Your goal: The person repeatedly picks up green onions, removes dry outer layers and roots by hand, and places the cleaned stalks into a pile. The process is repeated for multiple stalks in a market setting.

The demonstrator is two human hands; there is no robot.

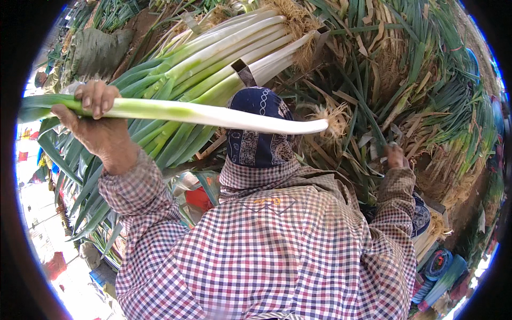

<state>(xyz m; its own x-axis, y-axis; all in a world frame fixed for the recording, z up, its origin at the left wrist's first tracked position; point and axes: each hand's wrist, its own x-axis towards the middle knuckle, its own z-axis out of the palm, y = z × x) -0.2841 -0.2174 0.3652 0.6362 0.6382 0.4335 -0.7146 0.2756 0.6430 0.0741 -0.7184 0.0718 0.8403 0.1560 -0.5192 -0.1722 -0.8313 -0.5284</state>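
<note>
My left hand [98, 128] is closed around the green upper part of a long-stemmed leek or large green onion [224, 118]. Its white shaft stretches right across the view, passing above a knee in dark-blue patterned cloth [258, 148], and ends in a tuft of roots [336, 120]. My right hand [395, 156] is low on the right, among loose leaves and dry husks [360, 160]. Its fingers look bent, and I cannot tell whether they grip anything. Beyond the held stalk, a pile of similar stalks [224, 52] lies between upright square metal posts [245, 74], with the roots towards the upper right.
Heaped green onions [452, 116] with brown roots fill the right side. A grey-green sack [96, 54] lies at upper left, and a red item [199, 200] is beside my left arm. Blue rolls [438, 266] sit at lower right. My checked garment [256, 256] covers the foreground.
</note>
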